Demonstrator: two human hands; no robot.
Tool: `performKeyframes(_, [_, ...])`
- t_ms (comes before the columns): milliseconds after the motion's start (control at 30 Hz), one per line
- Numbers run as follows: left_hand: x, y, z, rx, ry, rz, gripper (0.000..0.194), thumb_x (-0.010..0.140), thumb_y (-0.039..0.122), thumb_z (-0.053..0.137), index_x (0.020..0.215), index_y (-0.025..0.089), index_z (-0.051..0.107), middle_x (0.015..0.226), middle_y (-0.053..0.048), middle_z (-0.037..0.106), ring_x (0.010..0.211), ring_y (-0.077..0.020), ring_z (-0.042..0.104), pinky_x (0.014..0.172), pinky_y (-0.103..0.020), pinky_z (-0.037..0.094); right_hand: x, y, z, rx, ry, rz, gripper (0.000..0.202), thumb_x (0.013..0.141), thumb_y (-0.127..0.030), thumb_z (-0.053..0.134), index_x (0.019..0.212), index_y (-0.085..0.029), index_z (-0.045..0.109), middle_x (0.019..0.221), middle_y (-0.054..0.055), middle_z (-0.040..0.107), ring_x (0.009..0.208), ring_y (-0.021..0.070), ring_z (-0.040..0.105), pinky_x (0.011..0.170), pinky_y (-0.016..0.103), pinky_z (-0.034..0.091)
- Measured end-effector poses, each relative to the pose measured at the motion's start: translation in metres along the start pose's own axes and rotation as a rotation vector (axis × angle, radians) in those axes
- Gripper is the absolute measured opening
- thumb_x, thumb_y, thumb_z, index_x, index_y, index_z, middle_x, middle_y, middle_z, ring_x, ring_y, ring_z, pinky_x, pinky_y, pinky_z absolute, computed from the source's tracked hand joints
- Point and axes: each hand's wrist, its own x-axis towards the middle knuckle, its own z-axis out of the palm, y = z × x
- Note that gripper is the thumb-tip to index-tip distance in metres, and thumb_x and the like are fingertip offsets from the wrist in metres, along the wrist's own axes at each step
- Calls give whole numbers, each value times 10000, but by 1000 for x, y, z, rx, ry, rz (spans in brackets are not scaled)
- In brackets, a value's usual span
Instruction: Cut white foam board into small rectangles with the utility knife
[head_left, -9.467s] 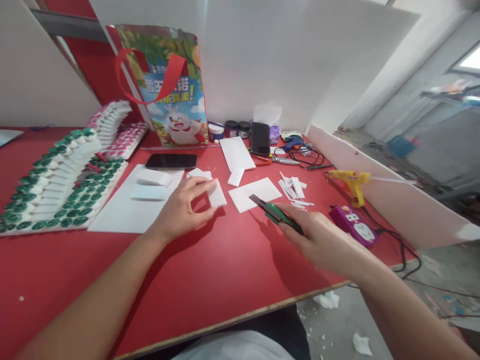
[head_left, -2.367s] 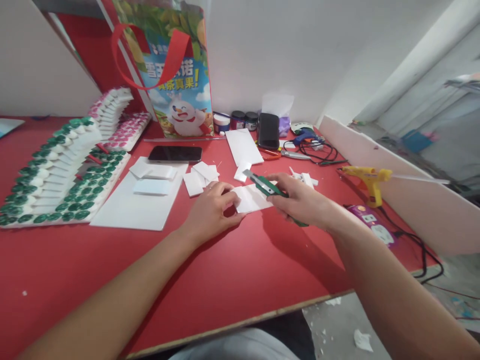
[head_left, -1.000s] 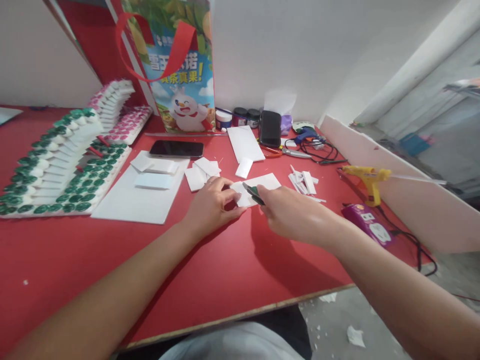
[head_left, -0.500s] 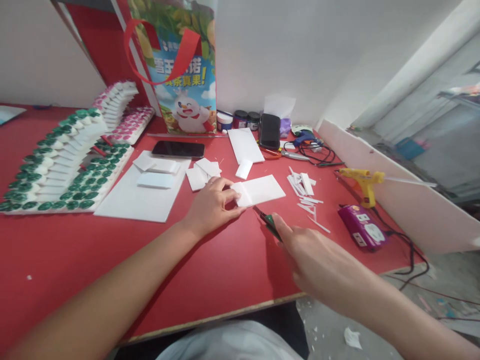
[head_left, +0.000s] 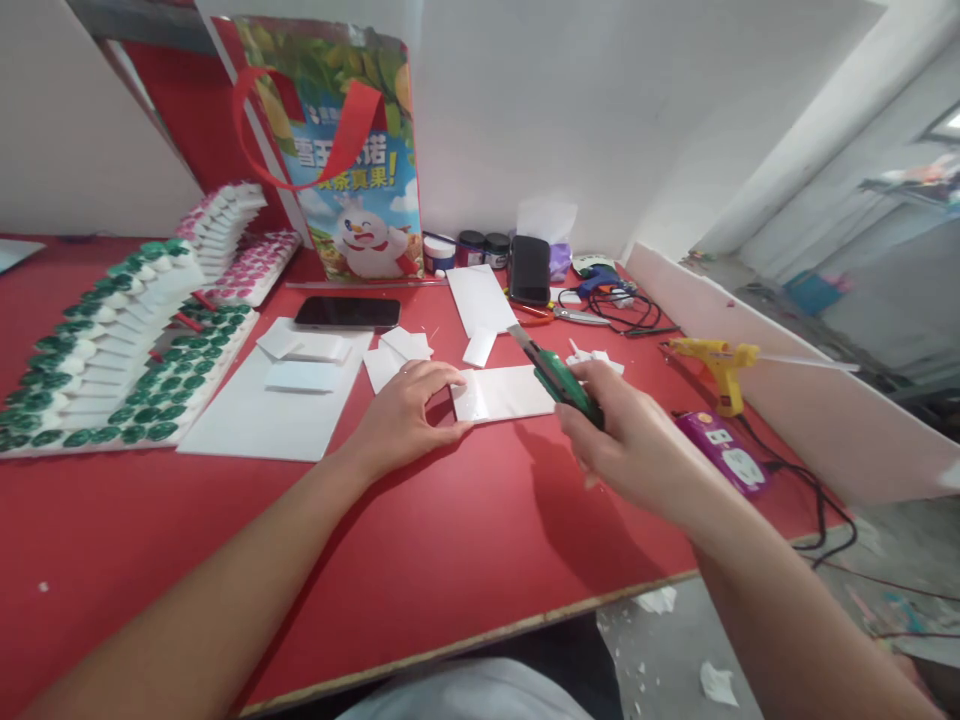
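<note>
A white rectangular board piece (head_left: pixel 510 392) lies on the red table. My left hand (head_left: pixel 411 412) grips its left end between thumb and fingers. Above the board's right part, my right hand (head_left: pixel 626 425) is wrapped round a green utility knife (head_left: pixel 564 385), whose blade points up and to the left. Small white pieces (head_left: pixel 386 358) lie just behind my left hand. Another small white strip (head_left: pixel 480 347) rests behind the board, touching or close to a larger white sheet (head_left: pixel 481 300).
A large white sheet (head_left: pixel 277 425) and black phone (head_left: pixel 348 312) lie left. Green-studded model (head_left: pixel 112 350) stands far left, printed bag (head_left: pixel 352 170) behind. Scissors (head_left: pixel 577 316), yellow glue gun (head_left: pixel 720 365) and purple power strip (head_left: pixel 724 452) are right. The table's front edge (head_left: pixel 480 635) is near.
My right hand has lifted the knife up and to the right, away from the board's front edge. My left hand keeps its hold on the board. The view has shifted slightly.
</note>
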Motion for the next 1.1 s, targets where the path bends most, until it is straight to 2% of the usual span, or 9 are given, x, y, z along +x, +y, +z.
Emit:
performKeyframes(100, [0,-1,0,31,-22,36,310,801,343,727,1071,220,638,1175,-86,695,1155,-282,601,1010,-469,491,15,-7,14,-46,6,-28,419,951,-261,440,1356,-159,461,915,84,696,668,193,629,596,264,393])
performKeyframes(200, [0,-1,3,50,-20,41,297,797,360,741,1036,217,639,1138,-86,702,1129,-286,609,1000,-473,491,21,-16,23,-94,-89,-38,561,970,-225,412,1521,-153,331,953,107,713,694,192,654,614,257,404])
performKeyframes(300, [0,-1,4,64,-14,32,275,795,364,748,1003,217,644,1146,-87,701,1117,-289,611,1008,-480,482,21,-24,24,-162,-185,-18,609,973,-205,404,1570,-169,291,952,116,724,625,179,650,590,255,407])
performKeyframes(500, [0,-1,4,71,-29,22,284,800,382,753,993,204,645,1169,-102,695,1123,-296,604,996,-477,486,25,-33,21,-171,-286,11,600,964,-192,380,1560,-200,319,1075,164,715,386,124,533,453,267,374])
performKeyframes(700, [0,-3,6,61,-12,44,268,800,372,751,992,221,642,1148,-88,695,1111,-283,613,1014,-471,474,35,-37,19,-102,-356,-7,525,948,-176,359,1469,-190,422,1203,177,667,305,83,478,399,268,408])
performKeyframes(933, [-1,-5,7,49,-23,36,277,815,382,742,1003,201,647,1169,-104,684,1114,-284,605,1011,-468,470,41,-45,16,-194,-363,-54,466,908,-147,395,1360,-171,508,1127,148,687,310,76,473,409,256,396])
performKeyframes(1100, [-1,-4,6,51,-29,16,298,820,424,740,999,199,663,1154,-102,679,1120,-287,594,993,-458,482,30,-42,13,-261,-386,-80,462,902,-133,376,1338,-128,527,1015,146,715,330,99,488,425,263,363])
